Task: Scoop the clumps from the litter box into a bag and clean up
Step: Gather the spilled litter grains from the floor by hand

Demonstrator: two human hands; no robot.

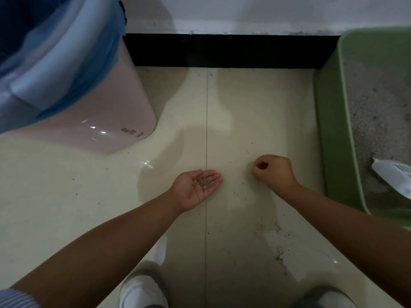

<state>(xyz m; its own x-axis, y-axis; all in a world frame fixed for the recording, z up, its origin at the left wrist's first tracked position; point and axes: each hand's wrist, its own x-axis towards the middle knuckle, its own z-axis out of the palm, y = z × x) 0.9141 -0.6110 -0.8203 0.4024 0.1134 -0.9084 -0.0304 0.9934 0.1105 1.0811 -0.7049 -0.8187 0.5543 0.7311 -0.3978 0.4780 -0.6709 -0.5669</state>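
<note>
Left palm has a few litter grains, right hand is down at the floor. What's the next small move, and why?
Probably keep picking: move the right hand, fingers curled low over the floor, to the loose grains nearer the shoes and drop them into the left hand, which lies palm up with a small pile of litter. Specks remain scattered beside the green litter box.

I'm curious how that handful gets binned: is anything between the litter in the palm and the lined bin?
Nothing visible. The litter grains lie in the left hand; only bare floor separates it from the bag-lined bin.
</note>
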